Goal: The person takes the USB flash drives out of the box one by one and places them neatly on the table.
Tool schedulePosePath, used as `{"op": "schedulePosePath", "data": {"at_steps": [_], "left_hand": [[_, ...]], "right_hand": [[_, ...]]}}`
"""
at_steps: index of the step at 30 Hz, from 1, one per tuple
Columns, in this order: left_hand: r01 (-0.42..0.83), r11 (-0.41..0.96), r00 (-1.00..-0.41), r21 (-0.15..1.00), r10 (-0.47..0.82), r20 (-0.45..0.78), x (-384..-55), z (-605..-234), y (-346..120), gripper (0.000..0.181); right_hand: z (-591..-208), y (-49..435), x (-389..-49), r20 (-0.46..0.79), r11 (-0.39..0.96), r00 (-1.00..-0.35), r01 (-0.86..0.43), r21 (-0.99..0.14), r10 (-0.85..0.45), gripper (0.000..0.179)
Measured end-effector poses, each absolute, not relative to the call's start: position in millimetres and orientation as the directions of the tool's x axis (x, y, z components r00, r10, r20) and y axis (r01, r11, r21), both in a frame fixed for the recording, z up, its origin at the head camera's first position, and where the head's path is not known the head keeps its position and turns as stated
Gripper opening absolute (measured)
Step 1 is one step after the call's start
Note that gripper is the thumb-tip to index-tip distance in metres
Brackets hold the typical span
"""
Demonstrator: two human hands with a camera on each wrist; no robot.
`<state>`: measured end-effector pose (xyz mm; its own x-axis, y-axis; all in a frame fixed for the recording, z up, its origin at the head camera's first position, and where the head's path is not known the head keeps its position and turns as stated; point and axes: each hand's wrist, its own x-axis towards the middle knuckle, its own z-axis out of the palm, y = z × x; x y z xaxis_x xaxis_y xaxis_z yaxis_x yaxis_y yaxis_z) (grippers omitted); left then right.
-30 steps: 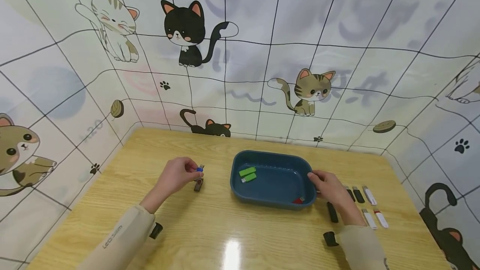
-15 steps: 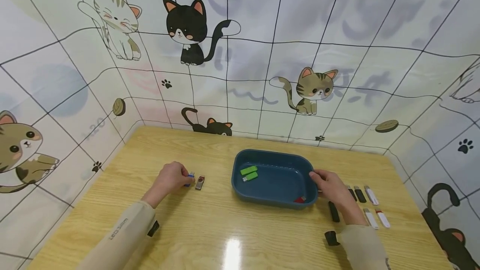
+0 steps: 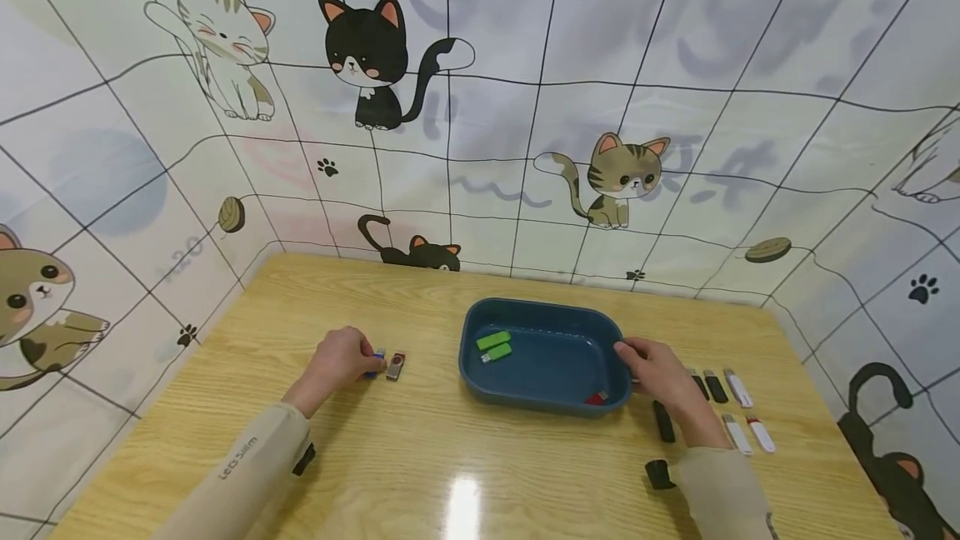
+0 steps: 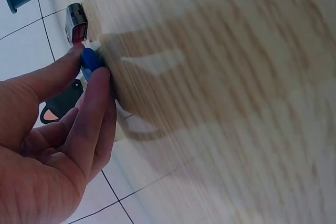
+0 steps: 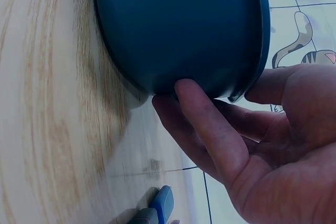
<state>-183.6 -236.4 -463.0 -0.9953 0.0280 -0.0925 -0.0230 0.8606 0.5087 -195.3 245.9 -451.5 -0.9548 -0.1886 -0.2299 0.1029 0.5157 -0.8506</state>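
Note:
My left hand [image 3: 341, 358] is low over the left of the table, pinching a blue USB stick [image 4: 90, 60] between thumb and fingers. Just to the right of that stick lies a red and silver swivel USB stick [image 3: 396, 367]. My right hand [image 3: 656, 369] holds the right end of a dark blue plastic bin [image 3: 517, 393], its thumb at the rim and fingers against the outer wall [image 5: 178, 30]. Inside the bin are two green USB sticks [image 3: 497, 352] at the left and a red USB stick [image 3: 597, 398] in the near right corner.
Right of the bin lie several more USB sticks, among them a black one [image 3: 716, 387], a white one [image 3: 737, 436] and a white one with a red end [image 3: 761, 435]. A cat-patterned sheet [image 3: 495, 132] closes off the table's back and sides.
My left hand has come down and slightly left with the blue USB stick, uncovering the swivel stick beside it. The right hand keeps its hold on the bin.

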Motion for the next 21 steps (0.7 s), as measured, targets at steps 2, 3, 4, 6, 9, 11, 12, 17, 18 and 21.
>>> {"op": "schedulePosePath", "data": {"at_steps": [2, 3, 4, 6, 9, 11, 12, 17, 18, 21], "left_hand": [[-0.023, 0.856, -0.995, 0.516, 0.029, -0.092, -183.4, -463.2, -236.5, 0.029], [-0.018, 0.856, -0.995, 0.517, 0.034, -0.092, -183.3, -463.3, -236.5, 0.029], [-0.015, 0.854, -0.995, 0.520, 0.038, -0.092, -183.3, -463.3, -236.4, 0.029], [-0.012, 0.852, -0.995, 0.523, 0.042, -0.093, -182.9, -462.9, -235.8, 0.028], [-0.008, 0.855, -0.994, 0.519, 0.048, -0.094, -182.9, -462.6, -235.2, 0.026], [-0.015, 0.857, -0.995, 0.515, 0.039, -0.094, -182.6, -462.1, -235.0, 0.024], [-0.017, 0.859, -0.995, 0.512, 0.038, -0.096, -182.6, -461.6, -234.9, 0.023], [-0.025, 0.862, -0.994, 0.507, 0.034, -0.106, -182.5, -460.4, -234.9, 0.022], [-0.025, 0.862, -0.993, 0.506, 0.035, -0.109, -182.1, -459.8, -234.6, 0.023], [-0.022, 0.863, -0.993, 0.505, 0.037, -0.108, -181.1, -458.0, -233.9, 0.025]], "right_hand": [[-451.9, 246.2, -194.6, -0.229, 0.517, -0.955, 0.102, -0.850, -0.189, 0.062], [-452.2, 246.4, -194.4, -0.230, 0.516, -0.955, 0.102, -0.851, -0.190, 0.062], [-452.3, 246.5, -194.1, -0.230, 0.515, -0.954, 0.103, -0.851, -0.190, 0.063], [-452.6, 246.9, -194.2, -0.230, 0.515, -0.954, 0.102, -0.851, -0.191, 0.063], [-452.9, 247.2, -194.3, -0.229, 0.514, -0.955, 0.103, -0.852, -0.188, 0.063], [-453.4, 247.5, -194.5, -0.229, 0.513, -0.955, 0.104, -0.852, -0.188, 0.063], [-453.6, 247.6, -194.6, -0.230, 0.513, -0.955, 0.104, -0.852, -0.188, 0.063], [-453.5, 248.5, -194.9, -0.242, 0.511, -0.952, 0.115, -0.852, -0.189, 0.064], [-453.1, 248.6, -195.1, -0.243, 0.511, -0.951, 0.116, -0.852, -0.190, 0.064], [-452.4, 248.8, -195.3, -0.246, 0.509, -0.950, 0.118, -0.853, -0.191, 0.064]]}}
